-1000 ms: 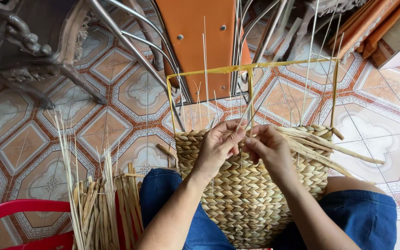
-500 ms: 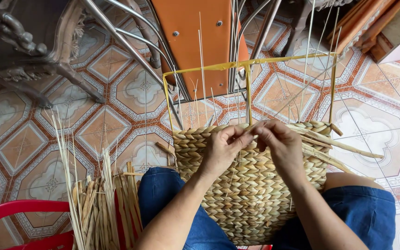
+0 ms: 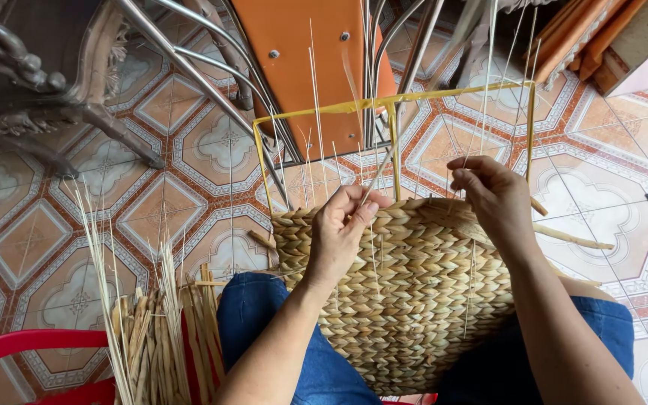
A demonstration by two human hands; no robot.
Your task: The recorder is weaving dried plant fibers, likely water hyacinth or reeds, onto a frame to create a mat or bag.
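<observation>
A partly woven straw basket (image 3: 406, 300) rests on my lap, built on a yellow wire frame (image 3: 391, 105) that rises above the weave. My left hand (image 3: 343, 232) sits at the top edge of the weave and pinches a thin pale straw strand (image 3: 373, 176). My right hand (image 3: 493, 195) is at the upper right rim, fingers curled around thick straw strands (image 3: 564, 236) that stick out to the right. Thin upright stalks stand up through the frame.
A bundle of loose straw (image 3: 155, 337) stands at my left knee, next to a red plastic rim (image 3: 24, 345). An orange chair with metal legs (image 3: 316, 52) and dark carved furniture (image 3: 31, 82) stand ahead on the patterned tile floor (image 3: 166, 202).
My hands were close together at the middle of the rim; now they have parted, the right hand moving to the right edge. The view has shifted slightly.
</observation>
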